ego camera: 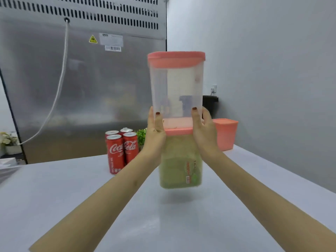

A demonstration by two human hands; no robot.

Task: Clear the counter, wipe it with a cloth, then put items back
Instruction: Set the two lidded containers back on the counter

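Note:
Two tall clear containers with pink lids are stacked and held in the air above the white counter (72, 197). The upper container (177, 84) looks empty. The lower container (181, 160) is filled with a greenish-yellow powder or grain and carries a label. My left hand (154, 130) presses the stack's left side where the two meet, and my right hand (203, 128) presses its right side at the same height. A faint shadow lies on the counter beneath the stack.
Several red Coca-Cola cans (121, 150) stand together at the counter's back, with a small green plant (141, 136) behind them. A pink lidded tub (225, 133) sits at the back right by the wall. A steel appliance (81, 79) stands behind the counter.

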